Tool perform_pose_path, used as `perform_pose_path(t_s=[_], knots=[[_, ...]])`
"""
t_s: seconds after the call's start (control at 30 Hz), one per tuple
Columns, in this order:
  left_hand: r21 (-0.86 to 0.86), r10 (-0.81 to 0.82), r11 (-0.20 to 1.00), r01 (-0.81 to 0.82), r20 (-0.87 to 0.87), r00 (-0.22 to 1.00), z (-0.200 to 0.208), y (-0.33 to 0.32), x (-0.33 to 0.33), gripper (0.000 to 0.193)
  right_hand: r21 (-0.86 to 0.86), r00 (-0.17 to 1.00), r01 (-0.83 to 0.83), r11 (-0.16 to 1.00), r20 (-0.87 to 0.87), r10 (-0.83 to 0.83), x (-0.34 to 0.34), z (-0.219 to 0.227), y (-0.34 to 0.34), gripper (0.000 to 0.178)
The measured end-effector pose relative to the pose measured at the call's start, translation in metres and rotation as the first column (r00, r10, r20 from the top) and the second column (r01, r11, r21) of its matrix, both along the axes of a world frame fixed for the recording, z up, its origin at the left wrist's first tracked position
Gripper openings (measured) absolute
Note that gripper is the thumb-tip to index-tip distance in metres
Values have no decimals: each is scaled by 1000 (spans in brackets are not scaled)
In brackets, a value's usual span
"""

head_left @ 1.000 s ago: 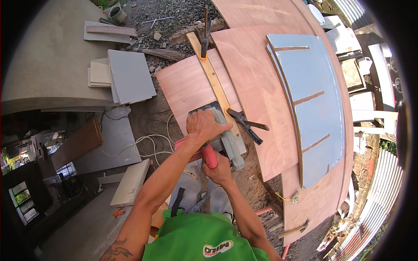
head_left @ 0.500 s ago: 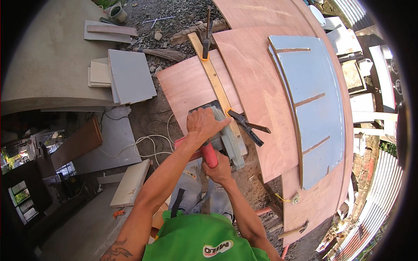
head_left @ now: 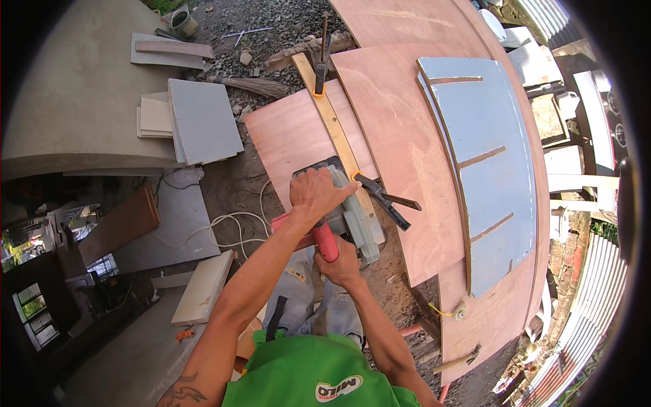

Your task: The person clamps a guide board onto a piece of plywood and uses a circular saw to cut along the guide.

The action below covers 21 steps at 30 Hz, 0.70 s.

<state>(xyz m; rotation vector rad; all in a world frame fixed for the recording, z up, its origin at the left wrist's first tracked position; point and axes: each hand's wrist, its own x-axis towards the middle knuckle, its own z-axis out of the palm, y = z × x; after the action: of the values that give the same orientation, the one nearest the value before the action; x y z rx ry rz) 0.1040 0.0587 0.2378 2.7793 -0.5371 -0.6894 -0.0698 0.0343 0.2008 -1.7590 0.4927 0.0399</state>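
Observation:
A circular saw (head_left: 354,216) with a red handle and grey guard sits at the near edge of a pinkish plywood sheet (head_left: 281,129). My left hand (head_left: 313,195) is closed over the saw's front, its thumb reaching toward the guard. Behind it, my right hand (head_left: 342,263) wraps round the red rear handle. The saw's base lies alongside a narrow wooden strip (head_left: 336,129). One black clamp (head_left: 320,74) grips the strip at its far end, and another clamp (head_left: 386,197) with orange pads holds it near the saw. The blade is hidden under the guard.
Right of the saw lie larger plywood sheets (head_left: 400,136) and a slotted light-blue panel (head_left: 485,176) on top. A pale power cord (head_left: 227,216) loops at left. A hammer (head_left: 458,363) rests on the near-right plywood. Grey boards (head_left: 207,122) and a broom (head_left: 254,86) lie far left.

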Motion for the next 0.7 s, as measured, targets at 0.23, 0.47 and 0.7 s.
perform_pose_path(t_s=[0.23, 0.47, 0.7], knots=[[38, -4, 999, 5, -40, 999, 3, 0, 11, 81, -41, 1000, -22, 999, -4, 22, 10, 7, 0, 30], [28, 4, 1000, -3, -47, 999, 6, 0, 21, 81, -45, 1000, -27, 999, -11, 27, 22, 14, -1, 31], [21, 17, 1000, -15, -70, 997, 7, 0, 28, 80, -44, 999, -38, 998, -18, 37, 28, 14, -1, 31]])
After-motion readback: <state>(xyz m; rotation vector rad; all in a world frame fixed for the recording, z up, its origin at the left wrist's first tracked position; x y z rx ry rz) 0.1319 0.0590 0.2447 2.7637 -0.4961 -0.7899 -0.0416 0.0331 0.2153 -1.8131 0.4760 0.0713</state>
